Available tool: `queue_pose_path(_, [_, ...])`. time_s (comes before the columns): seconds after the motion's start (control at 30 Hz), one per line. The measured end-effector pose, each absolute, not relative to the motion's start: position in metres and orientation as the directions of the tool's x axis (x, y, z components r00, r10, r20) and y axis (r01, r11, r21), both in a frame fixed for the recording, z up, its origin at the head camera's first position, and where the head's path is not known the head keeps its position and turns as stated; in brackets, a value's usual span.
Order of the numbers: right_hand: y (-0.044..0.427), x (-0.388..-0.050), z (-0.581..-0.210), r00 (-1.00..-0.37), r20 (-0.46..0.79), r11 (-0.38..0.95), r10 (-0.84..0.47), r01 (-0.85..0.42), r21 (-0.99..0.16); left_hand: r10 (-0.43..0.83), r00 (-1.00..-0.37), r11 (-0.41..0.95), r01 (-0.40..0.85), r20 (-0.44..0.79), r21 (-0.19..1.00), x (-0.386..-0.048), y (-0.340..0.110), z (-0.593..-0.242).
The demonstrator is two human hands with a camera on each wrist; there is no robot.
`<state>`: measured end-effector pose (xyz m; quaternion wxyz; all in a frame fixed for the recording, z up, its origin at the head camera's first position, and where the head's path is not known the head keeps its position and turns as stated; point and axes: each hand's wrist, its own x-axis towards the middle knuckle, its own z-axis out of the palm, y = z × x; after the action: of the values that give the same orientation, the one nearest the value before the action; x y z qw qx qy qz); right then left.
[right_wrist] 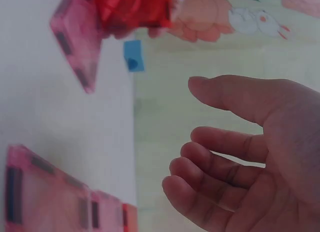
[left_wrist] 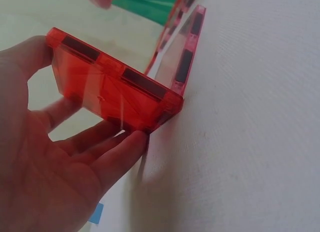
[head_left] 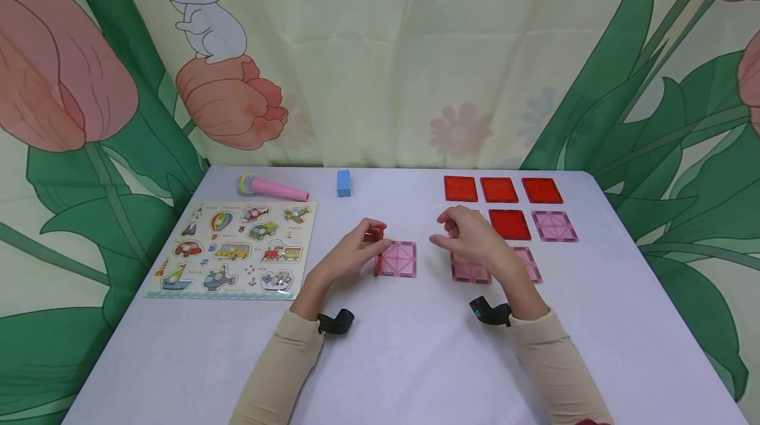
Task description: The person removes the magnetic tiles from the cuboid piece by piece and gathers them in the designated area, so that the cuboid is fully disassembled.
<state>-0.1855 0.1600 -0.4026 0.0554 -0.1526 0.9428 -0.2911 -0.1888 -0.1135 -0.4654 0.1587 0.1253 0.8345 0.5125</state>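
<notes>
My left hand (head_left: 356, 250) grips a red magnetic tile (left_wrist: 107, 79) between thumb and fingers. That tile stands upright along the left edge of a pink magnetic tile (head_left: 399, 259) lying flat on the table. In the right wrist view, the pink tile (right_wrist: 80, 42) shows beside the held red one. My right hand (head_left: 475, 237) hovers above other pink tiles (head_left: 471, 270) to the right. Its fingers (right_wrist: 215, 177) are loosely bent, the thumb stands apart from them, and nothing is between them.
Red tiles (head_left: 499, 190) lie in a row at the back right, with another red tile (head_left: 509, 224) and a pink tile (head_left: 555, 226) before them. On the left are a picture puzzle board (head_left: 202, 266) and a pink toy microphone (head_left: 279, 189). A blue block (head_left: 344, 183) stands at the back.
</notes>
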Motion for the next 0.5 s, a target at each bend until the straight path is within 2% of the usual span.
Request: queue_pose_path(0.5, [0.121,-0.181,-0.435,-0.912,-0.164,0.835,-0.375,-0.256,-0.488,0.368,-0.926,0.500,0.117,-0.088,0.858,-0.191,-0.121,-0.460])
